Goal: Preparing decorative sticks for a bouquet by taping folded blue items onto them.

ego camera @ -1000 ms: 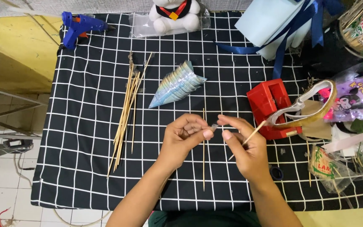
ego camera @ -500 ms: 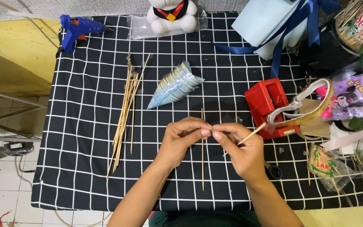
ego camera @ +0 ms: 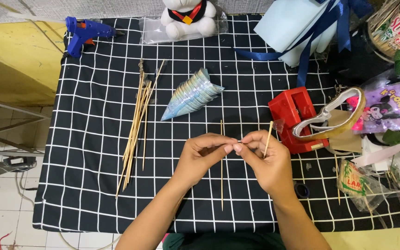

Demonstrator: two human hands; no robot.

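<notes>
Left hand (ego camera: 203, 155) and right hand (ego camera: 265, 159) met fingertip to fingertip, pinching small tape bit (ego camera: 238, 141) between them. Right also clamped skewer (ego camera: 268, 138), tip upward. Second skewer (ego camera: 221, 185) lay under hands. Skewer bundle (ego camera: 136, 125) left; dispenser (ego camera: 296, 115) right.

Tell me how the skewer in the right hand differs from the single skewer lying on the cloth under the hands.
The skewer in the right hand is gripped by the right hand and raised off the cloth; the single skewer on the cloth lies flat, held by neither hand. The held one tilts slightly and shows only its upper end; the lying one runs straight toward the person, with more of its length visible. Both are thin, pale wooden sticks.
</notes>
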